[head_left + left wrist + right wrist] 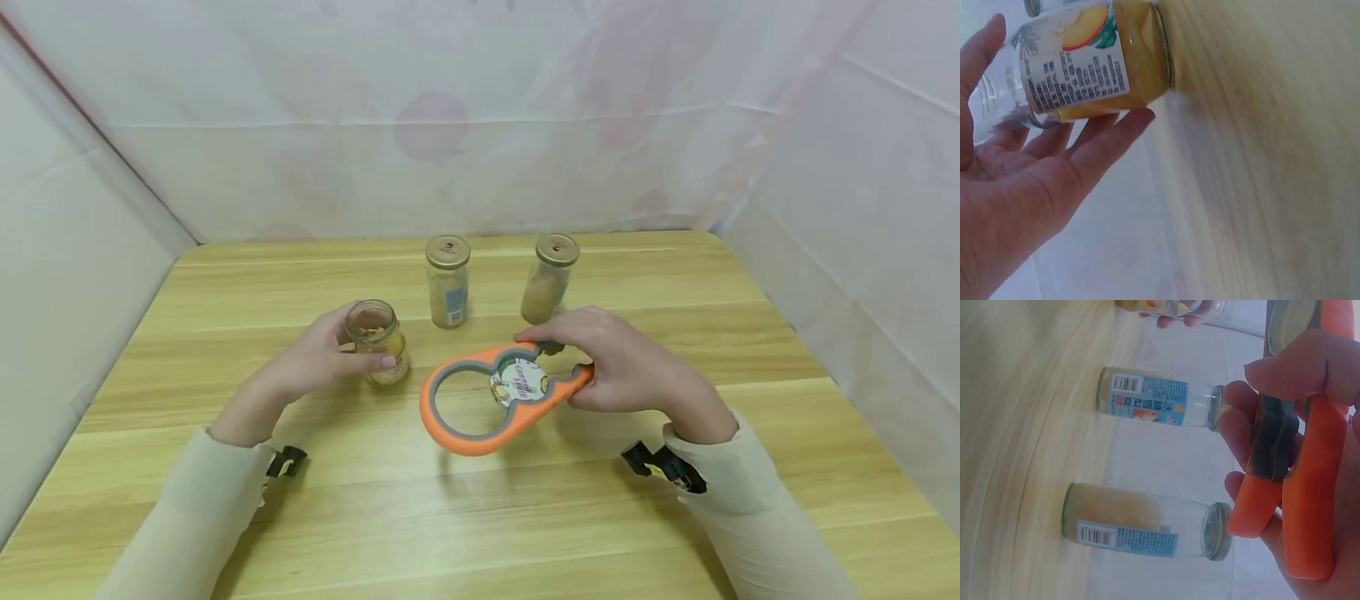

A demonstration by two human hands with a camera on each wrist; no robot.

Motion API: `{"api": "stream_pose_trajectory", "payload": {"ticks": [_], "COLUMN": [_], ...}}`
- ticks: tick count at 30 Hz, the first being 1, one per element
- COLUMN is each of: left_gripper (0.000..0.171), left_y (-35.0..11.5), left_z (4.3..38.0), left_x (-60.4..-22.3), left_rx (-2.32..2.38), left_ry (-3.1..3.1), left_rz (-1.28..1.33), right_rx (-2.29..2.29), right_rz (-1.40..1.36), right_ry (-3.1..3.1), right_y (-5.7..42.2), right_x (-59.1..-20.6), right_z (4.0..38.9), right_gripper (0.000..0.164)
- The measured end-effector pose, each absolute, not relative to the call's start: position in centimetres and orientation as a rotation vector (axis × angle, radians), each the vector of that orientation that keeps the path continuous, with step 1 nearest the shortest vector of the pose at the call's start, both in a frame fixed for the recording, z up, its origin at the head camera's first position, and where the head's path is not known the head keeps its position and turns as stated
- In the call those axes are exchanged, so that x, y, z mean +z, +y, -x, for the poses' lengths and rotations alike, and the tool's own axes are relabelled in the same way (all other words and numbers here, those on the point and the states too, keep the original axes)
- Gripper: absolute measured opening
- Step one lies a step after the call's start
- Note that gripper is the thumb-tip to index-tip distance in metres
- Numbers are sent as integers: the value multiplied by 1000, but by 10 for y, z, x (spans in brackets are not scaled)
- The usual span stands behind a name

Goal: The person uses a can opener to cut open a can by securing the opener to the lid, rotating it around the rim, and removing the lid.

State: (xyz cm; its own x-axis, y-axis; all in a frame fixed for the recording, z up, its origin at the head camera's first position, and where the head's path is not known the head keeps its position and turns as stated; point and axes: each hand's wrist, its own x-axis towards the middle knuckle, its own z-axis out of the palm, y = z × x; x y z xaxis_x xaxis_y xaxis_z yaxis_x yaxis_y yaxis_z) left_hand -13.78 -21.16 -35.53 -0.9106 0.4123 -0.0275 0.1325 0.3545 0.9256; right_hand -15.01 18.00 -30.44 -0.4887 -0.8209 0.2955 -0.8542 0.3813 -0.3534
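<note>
My left hand (318,357) is around an open glass jar (390,367), its thumb across the near side and its fingers behind. Yellow fruit fills the lower part of this lidless jar, which stands upright on the table; its label (1075,75) shows a peach slice. My right hand (618,362) grips the handles of an orange and grey jar opener (471,447), held above the table to the right of the jar. Within the opener's smaller opening sits a round printed lid (519,382). The opener's large ring holds nothing.
Two capped jars with blue labels stand farther back on the wooden table (480,533): one jar (448,292) near the middle, another jar (546,287) just beyond my right hand. Pale fabric walls (480,167) border the back and sides.
</note>
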Motion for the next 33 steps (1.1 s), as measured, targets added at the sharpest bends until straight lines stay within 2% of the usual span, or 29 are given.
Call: {"api": "stream_pose_trajectory", "payload": {"ticks": [19,27,33], "left_gripper": [67,83,79], "left_y": [-233,-237,-241], "left_z": [143,143,142], "left_x": [-352,-350,-352], "left_rx": [1661,1734,1745], "left_ry": [2497,2433,2441], "left_rz": [-112,-31,122], "right_rx": [696,683,683], "right_rz": [-1556,-1553,-1576], "right_ry": [-2556,-2555,-2531], "right_y": [177,176,174], "right_x": [-304,-305,-306], "right_z": [149,148,147], "right_gripper": [72,71,70]}}
